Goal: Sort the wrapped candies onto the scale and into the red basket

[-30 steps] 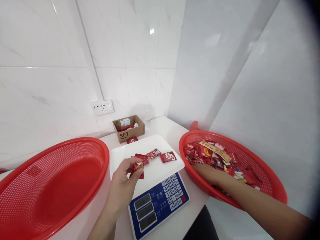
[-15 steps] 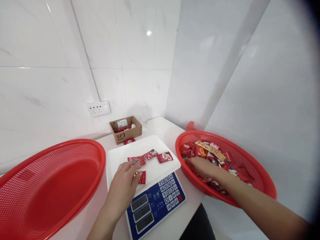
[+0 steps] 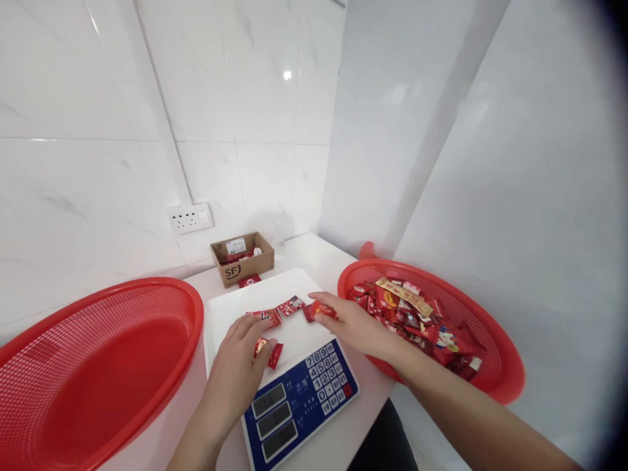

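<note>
My right hand [image 3: 350, 320] is over the right side of the white scale tray [image 3: 294, 284], its fingers closed on a red packet [image 3: 324, 309]. Beneath that packet, part of another red one shows. My left hand [image 3: 240, 356] rests at the tray's left, fingers apart and curved beside a red packet [image 3: 275, 355] and a second one [image 3: 269, 317] by the fingertips. A patterned red packet [image 3: 290, 305] lies mid-tray. The blue scale panel [image 3: 299, 399] faces me.
A red basket [image 3: 495, 320] heaped with packets stands at the right. A large red basket [image 3: 189, 307] without contents is at the left. Behind the tray are a cardboard box [image 3: 250, 265] holding packets and a clear bottle [image 3: 279, 235].
My right hand has come out of the right basket to the tray, now with a red packet. The packet near my left thumb has shifted slightly. The view has moved a little.
</note>
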`<state>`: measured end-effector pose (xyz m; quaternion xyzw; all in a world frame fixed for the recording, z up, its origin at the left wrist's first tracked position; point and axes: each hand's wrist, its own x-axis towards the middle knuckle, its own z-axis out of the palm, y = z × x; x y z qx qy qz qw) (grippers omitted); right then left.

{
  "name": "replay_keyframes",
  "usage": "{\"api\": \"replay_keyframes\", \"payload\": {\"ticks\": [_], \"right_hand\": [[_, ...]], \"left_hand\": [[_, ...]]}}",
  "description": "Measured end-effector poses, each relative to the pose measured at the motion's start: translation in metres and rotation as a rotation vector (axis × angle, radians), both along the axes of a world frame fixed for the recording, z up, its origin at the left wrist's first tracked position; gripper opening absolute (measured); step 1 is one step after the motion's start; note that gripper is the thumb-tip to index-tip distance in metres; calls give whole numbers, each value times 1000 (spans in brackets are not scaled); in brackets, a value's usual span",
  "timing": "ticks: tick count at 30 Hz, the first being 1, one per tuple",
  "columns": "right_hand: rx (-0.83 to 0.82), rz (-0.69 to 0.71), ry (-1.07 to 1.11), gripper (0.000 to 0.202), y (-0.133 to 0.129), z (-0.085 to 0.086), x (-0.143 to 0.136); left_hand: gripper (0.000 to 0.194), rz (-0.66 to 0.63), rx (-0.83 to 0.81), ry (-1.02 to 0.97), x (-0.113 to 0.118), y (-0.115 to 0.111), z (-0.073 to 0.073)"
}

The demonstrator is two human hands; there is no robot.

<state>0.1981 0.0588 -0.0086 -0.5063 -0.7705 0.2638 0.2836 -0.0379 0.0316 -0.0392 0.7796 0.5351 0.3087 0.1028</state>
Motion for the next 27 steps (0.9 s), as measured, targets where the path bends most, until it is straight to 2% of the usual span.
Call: {"api": "replay_keyframes", "payload": {"ticks": [2,5,7,11,14,18,22,27], "right_hand": [[48,37,-51,47,3,-9,-9],[87,-73,-234,53,8,-21,-13],[20,-120,-316,58,11,-28,-15],[-96,-19,-297,63,10,-38,-31],[-70,68,-231,61,10,-39,-48],[-52,52,-254,62,12,-33,-62],[-55,117,-325,71,9,-31,-68],[1,211,-365,86,3,-39,-80]], "left_hand": [[28,4,26,2,-2,-1,0],[29,44,67,14,-5,-1,1],[29,59,81,12,-5,-2,1],[30,46,62,6,-6,-2,2],[32,49,44,16,-7,-3,2],[33,65,56,25,-8,-4,3],[33,71,51,34,-8,-5,3],[32,53,50,26,-8,-6,6]]}}
